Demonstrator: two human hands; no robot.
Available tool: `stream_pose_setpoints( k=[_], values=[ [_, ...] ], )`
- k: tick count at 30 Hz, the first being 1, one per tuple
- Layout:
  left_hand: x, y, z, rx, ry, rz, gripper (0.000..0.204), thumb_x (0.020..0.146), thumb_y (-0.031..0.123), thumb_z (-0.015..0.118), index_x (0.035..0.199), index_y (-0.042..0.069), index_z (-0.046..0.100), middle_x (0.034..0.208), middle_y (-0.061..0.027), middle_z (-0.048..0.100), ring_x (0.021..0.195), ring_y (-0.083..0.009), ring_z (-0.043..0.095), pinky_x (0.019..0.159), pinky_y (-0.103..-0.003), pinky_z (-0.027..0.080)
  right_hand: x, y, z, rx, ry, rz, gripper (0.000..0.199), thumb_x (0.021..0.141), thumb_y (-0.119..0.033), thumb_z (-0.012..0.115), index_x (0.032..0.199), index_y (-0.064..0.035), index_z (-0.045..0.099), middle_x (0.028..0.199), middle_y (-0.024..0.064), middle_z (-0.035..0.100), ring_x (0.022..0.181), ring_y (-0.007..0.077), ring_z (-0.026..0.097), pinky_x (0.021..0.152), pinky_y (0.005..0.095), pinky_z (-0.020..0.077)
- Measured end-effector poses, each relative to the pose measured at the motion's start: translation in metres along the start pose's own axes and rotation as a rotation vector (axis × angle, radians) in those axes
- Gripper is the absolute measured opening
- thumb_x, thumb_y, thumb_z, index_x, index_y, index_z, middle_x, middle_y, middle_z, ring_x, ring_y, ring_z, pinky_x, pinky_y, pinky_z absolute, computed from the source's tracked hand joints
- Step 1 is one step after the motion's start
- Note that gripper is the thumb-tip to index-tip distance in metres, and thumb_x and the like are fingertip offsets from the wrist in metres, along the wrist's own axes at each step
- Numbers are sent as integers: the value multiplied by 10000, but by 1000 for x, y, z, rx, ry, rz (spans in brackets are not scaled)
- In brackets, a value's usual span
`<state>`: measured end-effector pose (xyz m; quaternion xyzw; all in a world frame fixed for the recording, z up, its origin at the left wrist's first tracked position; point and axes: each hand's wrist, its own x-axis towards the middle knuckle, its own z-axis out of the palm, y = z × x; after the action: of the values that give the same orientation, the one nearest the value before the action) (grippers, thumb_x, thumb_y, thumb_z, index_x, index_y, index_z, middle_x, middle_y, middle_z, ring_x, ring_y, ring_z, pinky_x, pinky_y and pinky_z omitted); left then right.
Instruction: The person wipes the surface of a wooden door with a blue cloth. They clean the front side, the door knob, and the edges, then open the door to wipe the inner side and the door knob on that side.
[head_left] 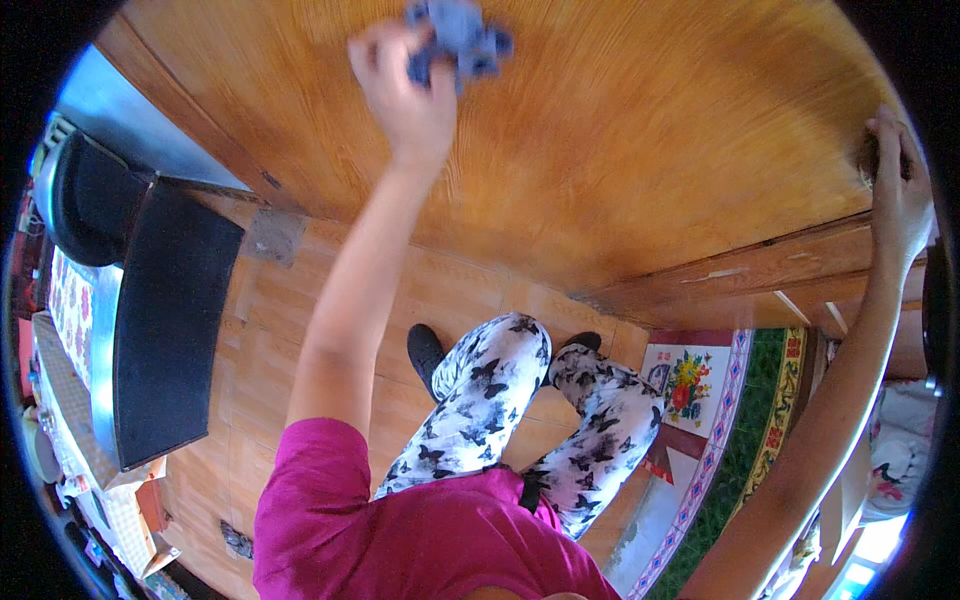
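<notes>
A crumpled blue-grey cloth [462,42] is bunched against the face of a varnished wooden door [620,130]. My left hand [405,85] is closed on the cloth, slightly blurred, with the arm stretched up and forward. Far to the right, my right hand [897,180] is closed at the door's right edge, its fingers curled beside a small dark spot. What those fingers grip is hidden.
Black furniture with a dark flat panel [170,320] stands at the left. Tan tiled floor [270,360] lies below the door. At lower right is a wall with flower-patterned tile [690,385] and a green tile band [745,430]. A small dark scrap [236,538] lies on the floor.
</notes>
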<state>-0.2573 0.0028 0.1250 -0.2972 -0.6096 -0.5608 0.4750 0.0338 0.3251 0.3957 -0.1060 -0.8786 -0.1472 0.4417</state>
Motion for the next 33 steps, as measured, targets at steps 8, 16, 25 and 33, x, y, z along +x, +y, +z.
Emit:
stream_pose_setpoints(
  k=[8,16,25,33],
  values=[
    [-185,-45,-70,254,-540,-547,305,738,-7,707,996,86,573,1115,-160,545,1075,-390,572,913,-449,495,-8,-42,8,-72,46,199,527,904,-689,588,913,-186,743,707,30,652,664,202,628,673,363,497],
    [104,39,-13,118,-164,36,281,757,114,805,999,131,664,1068,-92,606,1016,-319,643,827,-424,547,-11,-66,-22,-68,40,272,439,917,-519,654,731,-122,681,612,18,571,587,217,563,556,380,436],
    [232,100,43,210,244,389,308,807,244,790,1062,121,669,1089,-111,624,1029,-346,614,825,-475,511,-17,-71,-31,-29,105,228,381,909,-454,687,719,-123,678,660,36,610,679,253,613,597,406,472],
    [-32,23,-20,136,-602,678,311,786,158,717,1089,227,730,1095,-51,619,1000,-256,615,829,-392,516,-15,-72,-26,-9,179,176,352,897,-390,706,674,-129,632,611,33,582,693,257,603,607,422,484]
  ],
)
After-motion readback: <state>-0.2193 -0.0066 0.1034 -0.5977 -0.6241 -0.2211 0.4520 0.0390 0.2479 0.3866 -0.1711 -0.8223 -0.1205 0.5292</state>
